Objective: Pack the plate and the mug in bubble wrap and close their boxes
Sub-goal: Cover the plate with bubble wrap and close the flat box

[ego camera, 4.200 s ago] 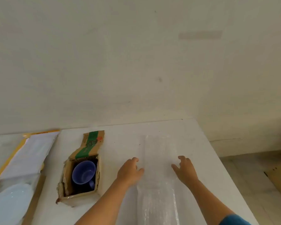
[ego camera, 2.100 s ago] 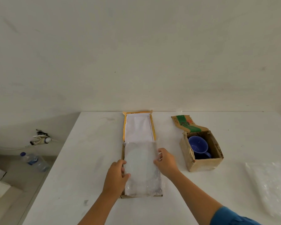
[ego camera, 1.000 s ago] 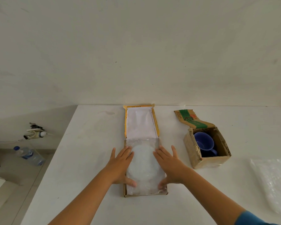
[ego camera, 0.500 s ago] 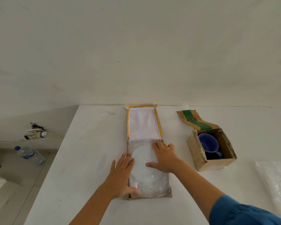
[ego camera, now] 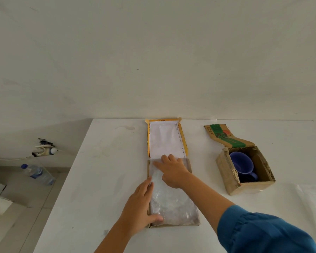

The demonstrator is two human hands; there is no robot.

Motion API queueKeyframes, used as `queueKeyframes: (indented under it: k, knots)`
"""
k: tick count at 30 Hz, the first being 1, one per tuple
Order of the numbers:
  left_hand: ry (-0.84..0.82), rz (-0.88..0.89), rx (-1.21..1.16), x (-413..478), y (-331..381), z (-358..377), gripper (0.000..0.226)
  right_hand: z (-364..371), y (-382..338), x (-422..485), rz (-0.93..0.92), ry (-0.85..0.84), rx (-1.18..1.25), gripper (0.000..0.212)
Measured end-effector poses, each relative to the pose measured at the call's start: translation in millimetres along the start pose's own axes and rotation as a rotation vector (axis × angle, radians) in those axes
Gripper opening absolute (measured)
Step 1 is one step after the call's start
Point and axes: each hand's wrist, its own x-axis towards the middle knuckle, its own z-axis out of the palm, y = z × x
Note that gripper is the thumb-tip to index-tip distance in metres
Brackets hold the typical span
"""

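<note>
A flat cardboard box [ego camera: 193, 209] lies in the middle of the white table, its yellow-edged lid [ego camera: 165, 139] folded back flat and away from me. Bubble wrap [ego camera: 173, 207] covers the inside of the box, and the plate under it is hidden. My left hand [ego camera: 140, 205] lies flat along the box's left edge, thumb on the wrap. My right hand [ego camera: 171, 170] presses the wrap's far end near the lid hinge, fingers spread. To the right, a blue mug [ego camera: 242, 166] sits unwrapped in a small open cardboard box [ego camera: 226, 172] with a green-printed flap [ego camera: 224, 136].
More bubble wrap [ego camera: 314, 207] lies at the table's right edge. The table [ego camera: 102, 170] ends on the left, with floor below. A plastic water bottle [ego camera: 38, 174] and a wall socket with cable [ego camera: 44, 149] are down there. A plain wall stands behind the table.
My right hand has slid to the far end of the wrap near the lid hinge. My left hand has shifted onto the box's left edge. Before that I laid the wrap over the plate.
</note>
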Motion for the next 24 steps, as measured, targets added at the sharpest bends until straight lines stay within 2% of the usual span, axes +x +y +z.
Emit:
queueKeyframes:
  k: [5, 8, 9, 11, 14, 16, 17, 20, 22, 24]
  knots:
    - [-0.020, 0.015, -0.003, 3.0, -4.4, 1.2, 0.107, 3.6, 0.4, 4.3, -0.003, -0.031, 0.023, 0.052]
    - [0.002, 0.070, -0.010, 8.8, -8.2, -4.3, 0.113, -4.9, 16.6, 2.8, 0.036, 0.038, 0.301, 0.042]
    - [0.034, 0.085, -0.032, 12.8, -8.9, -6.3, 0.109, -6.6, 24.9, 2.4, 0.096, 0.112, 0.437, 0.038]
    - [0.139, 0.041, -0.149, 23.5, -6.9, -14.3, 0.087, -9.6, 43.4, 3.7, 0.271, 0.295, 0.633, 0.028]
    - [0.321, -0.094, -0.353, 52.5, -4.4, -27.1, 0.056, -13.2, 67.5, 4.4, 0.552, 0.454, 0.763, 0.028]
    - [0.384, -0.202, -0.489, 76.9, -1.5, -38.0, 0.047, -12.5, 80.9, 8.9, 0.676, 0.389, 0.904, 0.032]
    - [0.347, -0.282, -0.554, 90.0, -1.5, -43.4, 0.047, -11.6, 86.1, 12.5, 0.709, 0.316, 1.004, 0.030]
    - [0.092, -0.504, -0.748, 123.2, -1.4, -57.9, 0.056, -15.0, 93.8, 22.9, 0.776, 0.109, 1.370, 0.007]
    - [0.040, -0.565, -0.841, 136.2, -0.7, -65.4, 0.053, -14.3, 97.0, 28.9, 0.798, 0.074, 1.450, 0.008]
    - [0.058, -0.581, -0.879, 142.9, 1.0, -71.8, 0.057, -13.7, 97.9, 32.3, 0.794, 0.078, 1.452, 0.014]
